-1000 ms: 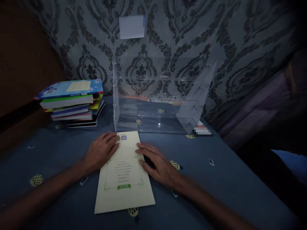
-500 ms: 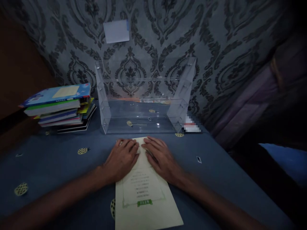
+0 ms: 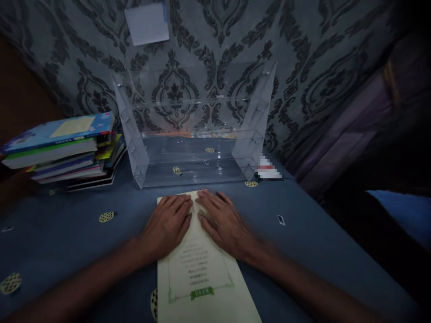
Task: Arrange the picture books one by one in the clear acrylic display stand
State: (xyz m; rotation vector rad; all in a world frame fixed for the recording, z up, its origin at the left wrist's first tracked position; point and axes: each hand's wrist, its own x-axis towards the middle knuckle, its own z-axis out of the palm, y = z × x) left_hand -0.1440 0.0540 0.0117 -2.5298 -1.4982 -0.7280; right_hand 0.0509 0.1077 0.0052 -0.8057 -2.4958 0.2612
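Dark patterned wallpaper (image 3: 232, 45) behind blue surface (image 3: 303, 255). Cream booklet (image 3: 202, 269) lies before clear acrylic rack (image 3: 195, 160). Our left hand (image 3: 168, 226), right hand (image 3: 229, 226) rest on far end, fingers (image 3: 178, 204) extended, grasping nothing. We judge it light, bendable; pinch side edges.

A blue patterned tabletop (image 3: 303, 233) bears a multicoloured book stack (image 3: 67, 154) (left), a transparent plastic tiered rack (image 3: 249, 128) (upper centre) and a cream rectangular paper booklet (image 3: 198, 271) (lower centre).

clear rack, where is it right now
In the head view, the clear rack stands near the middle on the blue tablecloth, in front of the patterned wall, right of the stack of books and just beyond the pale booklet.
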